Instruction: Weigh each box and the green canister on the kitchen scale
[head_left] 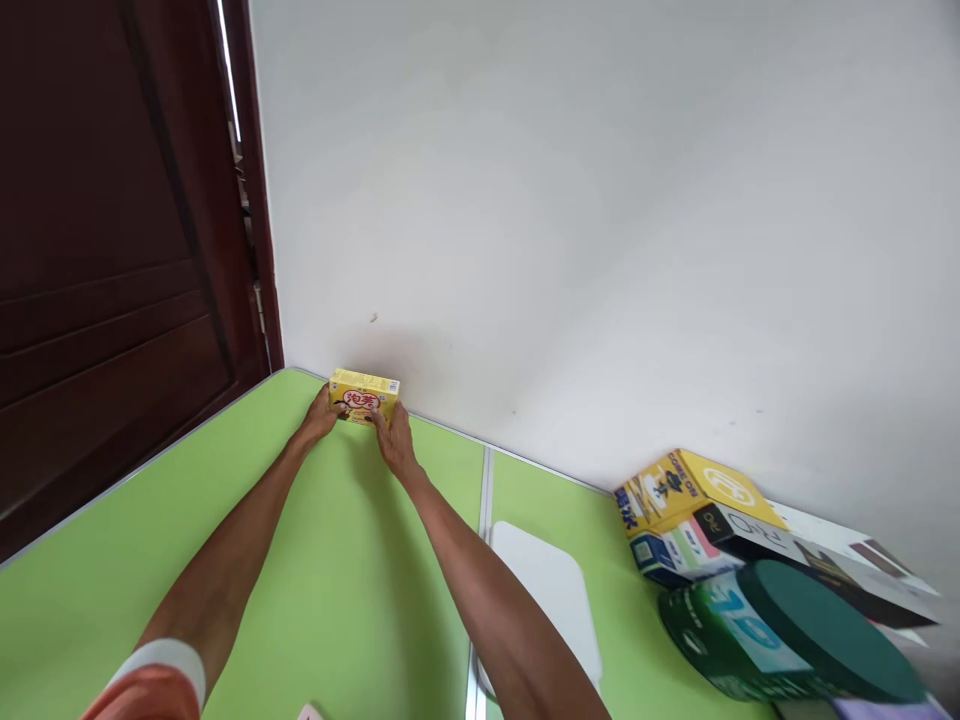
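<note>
A small yellow box [363,382] with red lettering on its front is at the back of the green table, close to the white wall. My left hand [324,414] grips its left end, thumb across the front. At the opposite end, my right hand [396,436] holds the box with the thumb on the front face and the fingers behind the side. The box sits level between both hands. Whether its underside touches the tabletop is hard to tell.
A white rounded flat object [551,575] lies on the green table [337,590] beneath my right forearm. To the right are a stacked yellow box [667,490], a black box [780,540] and a green tub [720,640]. A dark wooden door [105,250] stands at left.
</note>
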